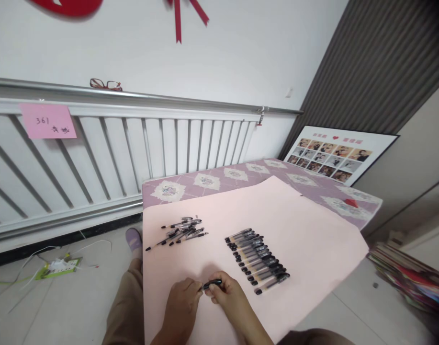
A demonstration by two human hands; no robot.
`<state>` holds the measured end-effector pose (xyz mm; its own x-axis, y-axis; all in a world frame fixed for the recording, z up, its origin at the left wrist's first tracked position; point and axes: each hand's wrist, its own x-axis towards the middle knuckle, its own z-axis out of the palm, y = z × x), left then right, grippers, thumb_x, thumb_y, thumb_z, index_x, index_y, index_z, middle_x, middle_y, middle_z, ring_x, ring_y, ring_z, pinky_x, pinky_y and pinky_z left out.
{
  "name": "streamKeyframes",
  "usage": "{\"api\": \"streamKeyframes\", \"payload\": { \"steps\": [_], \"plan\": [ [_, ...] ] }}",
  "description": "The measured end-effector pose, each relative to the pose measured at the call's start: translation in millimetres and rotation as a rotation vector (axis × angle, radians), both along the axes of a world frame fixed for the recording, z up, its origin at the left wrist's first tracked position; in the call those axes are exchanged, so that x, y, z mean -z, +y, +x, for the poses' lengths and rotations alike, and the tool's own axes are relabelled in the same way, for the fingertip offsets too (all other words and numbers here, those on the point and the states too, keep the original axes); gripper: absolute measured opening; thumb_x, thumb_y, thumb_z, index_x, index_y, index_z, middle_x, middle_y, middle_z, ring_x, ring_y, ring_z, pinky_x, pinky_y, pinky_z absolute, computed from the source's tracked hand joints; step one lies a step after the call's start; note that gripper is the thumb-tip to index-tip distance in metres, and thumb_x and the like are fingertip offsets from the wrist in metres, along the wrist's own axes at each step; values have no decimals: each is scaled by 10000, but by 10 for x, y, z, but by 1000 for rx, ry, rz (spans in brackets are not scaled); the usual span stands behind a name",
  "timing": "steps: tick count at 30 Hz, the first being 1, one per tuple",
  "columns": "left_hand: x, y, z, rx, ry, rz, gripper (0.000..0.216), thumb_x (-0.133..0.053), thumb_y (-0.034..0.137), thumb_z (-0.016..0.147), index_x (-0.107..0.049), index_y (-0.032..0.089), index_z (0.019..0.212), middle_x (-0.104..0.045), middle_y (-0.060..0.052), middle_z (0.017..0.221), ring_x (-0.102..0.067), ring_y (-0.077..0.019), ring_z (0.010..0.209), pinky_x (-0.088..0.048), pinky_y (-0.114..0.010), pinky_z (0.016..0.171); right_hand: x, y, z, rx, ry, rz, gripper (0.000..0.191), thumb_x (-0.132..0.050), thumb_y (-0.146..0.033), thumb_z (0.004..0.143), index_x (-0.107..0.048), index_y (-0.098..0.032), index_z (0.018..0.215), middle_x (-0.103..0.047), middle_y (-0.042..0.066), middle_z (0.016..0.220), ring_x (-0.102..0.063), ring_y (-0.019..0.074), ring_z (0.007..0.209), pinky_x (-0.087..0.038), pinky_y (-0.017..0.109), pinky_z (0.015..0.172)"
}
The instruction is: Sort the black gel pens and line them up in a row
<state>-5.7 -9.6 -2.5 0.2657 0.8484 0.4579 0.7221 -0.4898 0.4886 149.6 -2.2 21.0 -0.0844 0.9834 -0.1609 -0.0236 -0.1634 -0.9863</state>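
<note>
My right hand (228,293) pinches the black cap (213,283) of a gel pen between thumb and fingers. Beside it, my left hand (183,301) is closed round the other end of that pen, whose barrel is mostly hidden in the fist. To the right of my hands, several capped pens (257,256) with clear barrels lie side by side in a slanting row. A loose heap of pens (183,232) lies farther back on the left, pointing various ways, with small loose pieces next to it.
Pale pink sheet (312,235) covers most of the table, over a purple patterned tablecloth (237,173). A small red object (351,203) lies at the right. Behind stand a white radiator (162,143) and a photo board (334,155). A power strip (59,268) is on the floor.
</note>
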Motion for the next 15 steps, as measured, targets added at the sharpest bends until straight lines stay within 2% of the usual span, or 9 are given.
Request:
{"api": "streamKeyframes", "payload": {
  "steps": [4,8,11,15],
  "plan": [
    [115,5,-8,-37,-10,81,270,-382,325,916,-613,219,1009,-657,-53,847,-616,-182,748,-510,-306,675,-7,-10,-18,57,101,-37,178,-620,-349,694,-576,-211,796,-618,-32,611,-585,138,595,-417,238,536],
    [175,9,-39,-63,-60,88,354,-443,333,881,-510,183,1195,-650,-89,1001,-623,-195,895,-536,-316,750,-95,75,123,186,155,-70,275,-651,-410,659,-550,-215,825,-595,-47,583,-582,130,560,-412,225,511],
    [159,20,-53,-69,-88,87,342,-432,297,876,-517,179,1186,-632,-101,1058,-611,-195,967,-539,-315,789,-212,207,447,340,66,-32,376,-652,-428,649,-517,-222,933,-578,-62,551,-545,121,491,-394,220,472],
    [151,45,-59,-24,-77,78,258,-444,293,873,-601,205,1059,-644,-89,1023,-624,-192,943,-544,-296,788,-362,424,1005,508,-201,10,440,-579,-449,700,-473,-220,1061,-572,-55,537,-523,141,456,-389,241,431]
  ]
}}
